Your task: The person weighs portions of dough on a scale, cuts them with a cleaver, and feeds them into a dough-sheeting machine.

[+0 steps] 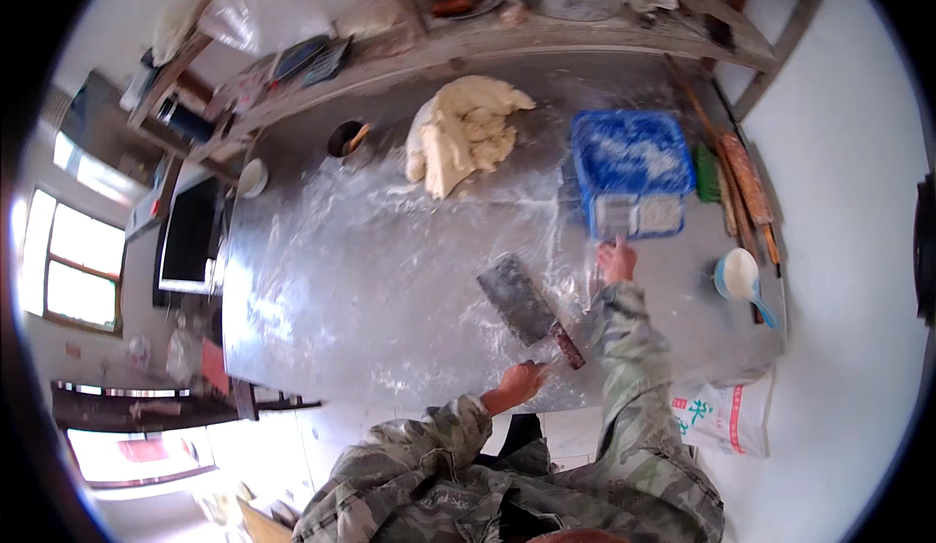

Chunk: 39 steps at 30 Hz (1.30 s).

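My right hand (616, 259) is at the near left corner of a blue plastic tray (587, 207), its fingers closed at the rim. White flour dusts the tray's inside, and two pale rectangular patches show at its near end. Close to the table's front edge, my left hand (520, 385) is loosely curled, with nothing visible in it. Just beyond it lies a cleaver (519, 299), its dark blade pointing to the far left and its reddish-brown handle toward me. A big lump of pale dough (458, 138) rests farther back on the floury metal table (331, 280).
Right of the tray are a green brush (707, 173), a rolling pin (746, 177) and several sticks. A blue-handled scoop (738, 275) holds white powder. A dark cup (348, 139) and white bowl (253, 178) stand at left. A cluttered wooden shelf (468, 48) runs along the back.
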{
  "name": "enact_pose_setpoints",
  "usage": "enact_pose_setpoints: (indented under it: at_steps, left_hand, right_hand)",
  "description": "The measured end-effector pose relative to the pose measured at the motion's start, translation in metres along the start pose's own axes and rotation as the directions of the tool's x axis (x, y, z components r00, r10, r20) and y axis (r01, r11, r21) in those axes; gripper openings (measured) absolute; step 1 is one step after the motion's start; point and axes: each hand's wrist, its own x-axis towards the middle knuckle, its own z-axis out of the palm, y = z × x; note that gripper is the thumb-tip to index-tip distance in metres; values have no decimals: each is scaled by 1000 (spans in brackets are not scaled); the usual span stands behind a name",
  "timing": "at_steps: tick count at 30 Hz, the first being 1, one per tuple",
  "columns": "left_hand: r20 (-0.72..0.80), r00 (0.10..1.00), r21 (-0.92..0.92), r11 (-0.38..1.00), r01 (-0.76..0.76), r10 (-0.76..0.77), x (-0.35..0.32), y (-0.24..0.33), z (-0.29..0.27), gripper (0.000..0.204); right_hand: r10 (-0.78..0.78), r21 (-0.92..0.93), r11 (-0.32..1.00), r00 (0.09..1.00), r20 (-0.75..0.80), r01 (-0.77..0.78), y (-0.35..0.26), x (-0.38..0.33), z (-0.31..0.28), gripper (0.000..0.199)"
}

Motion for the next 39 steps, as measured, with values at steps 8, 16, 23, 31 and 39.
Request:
enact_pose_setpoints:
  at_steps: [8,16,23,31,39]
  left_hand:
    - [-117,980,-68,986,152,-159,-109,-65,-30,32]
    - [-242,958,-165,980,115,-154,-156,-149,-75,26]
    - [-381,909,-164,980,116,-171,-205,-210,-122,27]
    - [-125,952,42,957,286,-279,-257,-242,-132,28]
    - [-59,992,-386,919,80,-111,-202,-187,-136,29]
  right_hand:
    - [-168,-829,334,894,416,449,22,-217,27,50]
    - [1,-979,-82,982,190,189,6,-302,43,43]
    - [-152,-999,40,988,20,27,19,-352,31,36]
    - [-422,-982,-60,896,-139,-181,2,-247,11,65]
    - [-321,-997,67,947,17,40,-16,-305,115,34]
